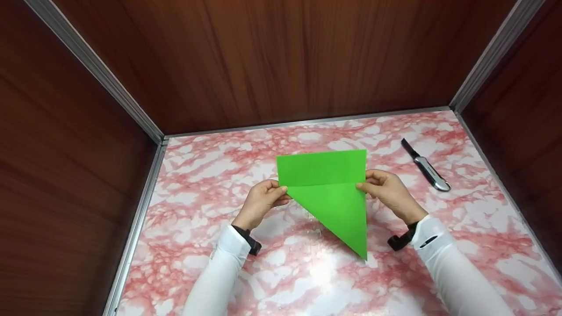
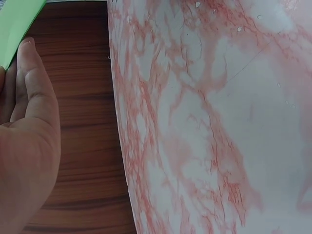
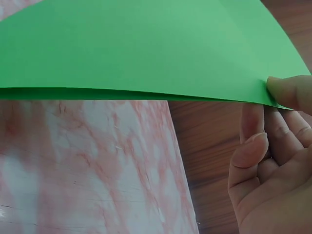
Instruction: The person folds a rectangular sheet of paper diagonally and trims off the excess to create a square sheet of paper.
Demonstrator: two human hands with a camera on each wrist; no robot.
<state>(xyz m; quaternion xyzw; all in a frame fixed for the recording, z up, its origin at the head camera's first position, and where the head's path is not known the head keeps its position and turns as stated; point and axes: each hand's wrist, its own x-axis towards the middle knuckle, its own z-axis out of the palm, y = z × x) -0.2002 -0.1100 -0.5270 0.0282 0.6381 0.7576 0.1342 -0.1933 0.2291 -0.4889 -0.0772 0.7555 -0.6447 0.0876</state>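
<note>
Head view first, and there it is, front and centre: a sheet of green paper (image 1: pixel 329 188), held up between two hands over a pink-and-white marbled tabletop (image 1: pixel 175 245). A straight band runs across the top, a folded triangle drops below it, and the point hangs down on the right side. The left hand (image 1: pixel 262 199) pinches the left edge right where band meets triangle, thumb laid on the front. Level with it, the right hand (image 1: pixel 392 192) pinches the opposite edge, thumb on the front too. Off to the right, near that hand but apart from it, lies a knife (image 1: pixel 426 167), dark blade out and angled away. White sleeves (image 1: pixel 215 281) and dark wrist straps (image 1: pixel 252 243) frame the action, with a wood-grain panel (image 1: pixel 285 66) standing behind. Over to the left wrist: the hand sits at the picture's edge, fingers close together, a pale green corner of the sheet at their tips; the thumb is mostly cut off here. And the right wrist gives the close-up: thumb pressing on top, fingers underneath, the sheet nipped between them, its two layers parted by a slim gap that narrows towards the grip.
</note>
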